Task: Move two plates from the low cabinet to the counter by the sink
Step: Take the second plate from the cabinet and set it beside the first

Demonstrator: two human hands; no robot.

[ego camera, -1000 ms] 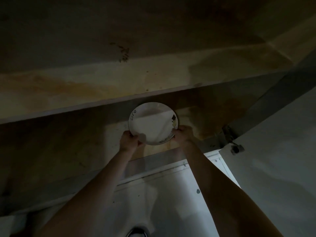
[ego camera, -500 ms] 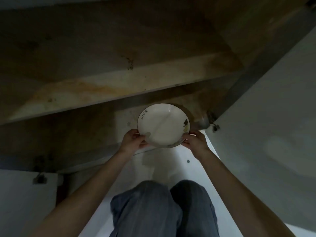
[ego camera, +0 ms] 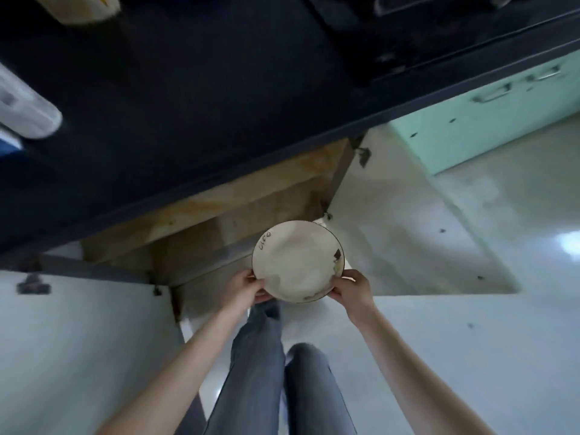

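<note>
A white plate (ego camera: 296, 262) with a dark rim and small markings is held level in front of the open low cabinet (ego camera: 238, 215). My left hand (ego camera: 246, 288) grips its left edge and my right hand (ego camera: 350, 290) grips its right edge. The plate is outside the cabinet, above my legs. Whether a second plate lies under it, I cannot tell. The dark counter (ego camera: 188, 105) runs across the top of the view, above the cabinet.
Both white cabinet doors stand open, one at the left (ego camera: 78, 340) and one at the right (ego camera: 408, 230). A pale green cabinet (ego camera: 502, 114) stands further right. A blurred pale container (ego camera: 25, 111) sits on the counter's left. My grey trouser legs (ego camera: 276, 387) are below.
The plate has come out of the dark cabinet interior and risen with both hands. My view has pulled back and up, now showing the counter, both doors and the floor.
</note>
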